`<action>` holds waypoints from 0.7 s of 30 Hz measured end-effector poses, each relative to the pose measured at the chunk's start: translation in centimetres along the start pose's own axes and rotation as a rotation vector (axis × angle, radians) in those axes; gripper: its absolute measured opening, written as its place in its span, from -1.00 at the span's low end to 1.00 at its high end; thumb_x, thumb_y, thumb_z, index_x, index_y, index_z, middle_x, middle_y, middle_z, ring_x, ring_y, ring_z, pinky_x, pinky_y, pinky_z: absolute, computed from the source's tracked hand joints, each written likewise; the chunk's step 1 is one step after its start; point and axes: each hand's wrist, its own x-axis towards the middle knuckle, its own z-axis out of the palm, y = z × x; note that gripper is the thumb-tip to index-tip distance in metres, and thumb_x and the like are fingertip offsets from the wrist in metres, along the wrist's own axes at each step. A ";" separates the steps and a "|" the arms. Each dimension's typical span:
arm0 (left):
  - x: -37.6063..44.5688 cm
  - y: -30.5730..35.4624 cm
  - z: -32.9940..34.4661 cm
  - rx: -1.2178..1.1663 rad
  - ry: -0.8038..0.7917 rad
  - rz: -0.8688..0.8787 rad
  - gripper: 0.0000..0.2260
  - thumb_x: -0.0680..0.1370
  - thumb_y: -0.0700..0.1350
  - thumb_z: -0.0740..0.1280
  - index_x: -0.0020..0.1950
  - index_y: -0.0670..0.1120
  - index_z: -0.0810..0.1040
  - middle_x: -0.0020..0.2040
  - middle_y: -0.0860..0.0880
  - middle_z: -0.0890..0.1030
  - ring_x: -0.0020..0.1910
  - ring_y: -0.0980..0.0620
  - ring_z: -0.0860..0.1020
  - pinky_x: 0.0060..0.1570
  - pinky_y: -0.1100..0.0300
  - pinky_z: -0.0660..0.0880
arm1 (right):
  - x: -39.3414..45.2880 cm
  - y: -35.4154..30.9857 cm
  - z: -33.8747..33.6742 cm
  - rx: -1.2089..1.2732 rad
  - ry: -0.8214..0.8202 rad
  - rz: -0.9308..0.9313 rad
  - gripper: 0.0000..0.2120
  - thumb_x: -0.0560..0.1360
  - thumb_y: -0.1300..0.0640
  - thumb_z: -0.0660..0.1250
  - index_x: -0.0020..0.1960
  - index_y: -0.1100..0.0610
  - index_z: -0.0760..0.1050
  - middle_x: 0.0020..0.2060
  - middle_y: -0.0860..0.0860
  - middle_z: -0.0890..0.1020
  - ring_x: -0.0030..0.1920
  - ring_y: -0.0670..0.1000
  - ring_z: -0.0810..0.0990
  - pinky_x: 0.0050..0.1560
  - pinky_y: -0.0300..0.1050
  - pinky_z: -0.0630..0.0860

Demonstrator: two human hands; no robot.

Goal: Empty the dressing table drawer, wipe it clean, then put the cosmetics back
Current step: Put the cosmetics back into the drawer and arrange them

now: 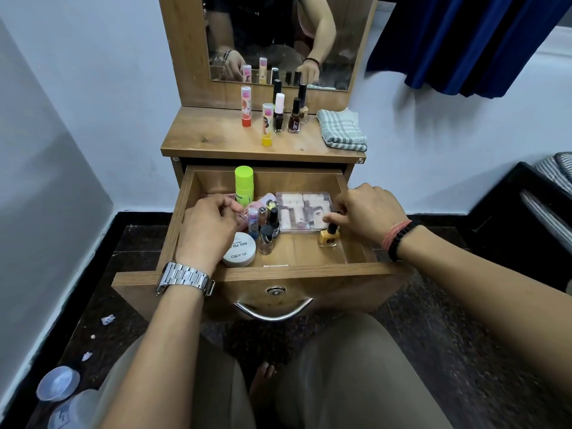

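Right hand [368,212] pinches the yellow polish bottle's [328,237] black cap inside the open drawer [278,269]; left hand [207,226] curled, grasp indeterminate.

A blue curtain [464,41] hangs at the upper right against the white wall [93,72]. On the dark floor [448,335] at the lower left lie a clear plastic cup [58,383] and small paper scraps [108,319]. A dark piece of furniture [526,212] stands at the right edge.
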 end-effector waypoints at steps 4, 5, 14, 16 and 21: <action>0.0 -0.1 0.1 -0.023 0.007 0.001 -0.78 0.58 -0.21 0.19 -0.13 -0.02 0.60 -0.20 0.00 0.67 -0.22 0.04 0.59 -0.15 0.18 0.48 | 0.2 0.1 -0.1 -0.020 0.003 0.002 -0.61 0.48 -0.23 0.28 -0.24 0.09 0.51 -0.33 0.03 0.47 -0.30 0.07 0.45 -0.30 -0.14 0.32; 0.0 -0.1 0.1 -0.026 0.007 -0.001 -0.78 0.58 -0.21 0.19 -0.13 -0.02 0.59 -0.22 0.02 0.66 -0.27 0.10 0.56 -0.19 0.20 0.45 | 0.2 0.1 -0.1 -0.019 0.002 0.002 -0.62 0.48 -0.23 0.29 -0.25 0.08 0.50 -0.34 0.03 0.46 -0.30 0.07 0.44 -0.29 -0.14 0.32; 0.1 -0.1 0.0 -0.030 -0.004 -0.003 -0.78 0.57 -0.20 0.19 -0.16 -0.01 0.58 -0.27 0.07 0.65 -0.33 0.19 0.53 -0.24 0.24 0.43 | 1.0 0.2 -1.4 -0.030 -0.035 0.025 -0.48 0.42 -0.39 0.22 -0.30 0.08 0.49 -0.40 -0.01 0.50 -0.29 0.05 0.54 -0.33 -0.17 0.39; 0.0 0.0 0.0 -0.018 -0.007 -0.008 -0.78 0.57 -0.20 0.20 -0.17 0.00 0.57 -0.24 0.05 0.66 -0.29 0.15 0.56 -0.23 0.22 0.45 | 2.0 -0.1 -2.8 -0.005 -0.004 0.024 -0.43 0.41 -0.42 0.18 -0.25 0.10 0.52 -0.36 0.00 0.56 -0.29 0.02 0.54 -0.34 -0.18 0.40; 0.1 -0.1 0.0 -0.034 -0.027 -0.032 -0.76 0.55 -0.19 0.19 -0.25 0.04 0.54 -0.21 0.00 0.67 -0.24 0.01 0.61 -0.16 0.13 0.52 | 7.3 -1.0 -7.1 0.191 0.145 -0.017 -0.73 0.50 -0.16 0.29 -0.13 0.04 0.56 -0.20 0.00 0.58 -0.13 0.03 0.56 -0.16 -0.14 0.46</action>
